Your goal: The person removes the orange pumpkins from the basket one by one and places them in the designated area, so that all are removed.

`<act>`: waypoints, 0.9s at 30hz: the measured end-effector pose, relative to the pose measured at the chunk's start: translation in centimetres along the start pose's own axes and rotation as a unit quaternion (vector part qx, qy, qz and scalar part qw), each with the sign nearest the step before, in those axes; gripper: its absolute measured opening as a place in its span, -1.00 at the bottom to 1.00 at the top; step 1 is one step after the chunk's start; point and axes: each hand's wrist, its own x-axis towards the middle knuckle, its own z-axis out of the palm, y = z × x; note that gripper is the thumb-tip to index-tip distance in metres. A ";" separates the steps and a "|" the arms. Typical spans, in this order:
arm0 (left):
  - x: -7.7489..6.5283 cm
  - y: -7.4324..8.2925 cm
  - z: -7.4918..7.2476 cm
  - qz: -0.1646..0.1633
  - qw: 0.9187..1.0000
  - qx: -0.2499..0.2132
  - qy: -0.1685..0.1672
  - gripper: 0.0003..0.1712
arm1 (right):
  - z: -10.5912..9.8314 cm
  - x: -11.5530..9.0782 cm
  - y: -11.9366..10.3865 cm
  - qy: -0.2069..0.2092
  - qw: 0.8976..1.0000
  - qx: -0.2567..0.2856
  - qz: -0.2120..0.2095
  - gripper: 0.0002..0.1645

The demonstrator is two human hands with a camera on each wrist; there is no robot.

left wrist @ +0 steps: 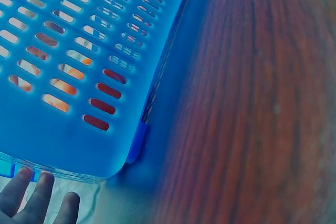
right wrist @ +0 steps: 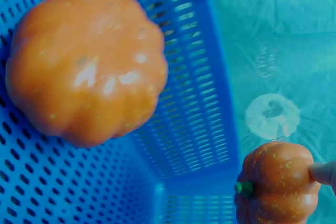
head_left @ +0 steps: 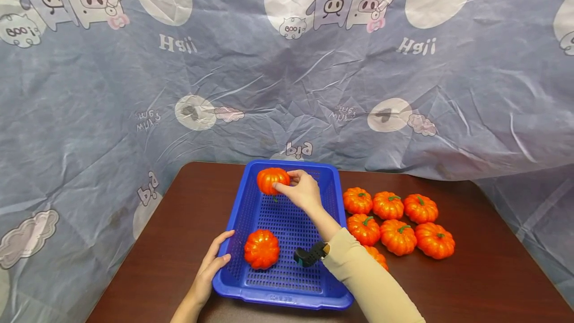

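Observation:
My right hand (head_left: 304, 191) pinches a small orange pumpkin (head_left: 272, 181) between thumb and fingers, over the far end of a blue plastic basket (head_left: 287, 302). The held pumpkin's green stem (right wrist: 244, 189) points downward in the head view. Inside the basket, near its front left, a second pumpkin (head_left: 262, 249) sits with its ribbed, stemless side up. My left hand (head_left: 207, 269) holds the basket's left rim near the front corner, thumb and finger laid over the edge. In the left wrist view, fingertips (left wrist: 44, 179) touch the rim beside the slotted wall.
Several more orange pumpkins (head_left: 398, 237) stand in rough rows on the brown table (head_left: 484, 283), right of the basket. The nearest one is partly covered by my right sleeve (head_left: 367, 278). A grey patterned cloth (head_left: 251, 79) hangs behind the table.

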 end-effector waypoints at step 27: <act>0.0 0.1 0.0 -0.001 1.000 0.009 -0.009 -0.44 | -12.0 -5.6 -0.2 0.057 0.990 0.115 -0.054 -0.35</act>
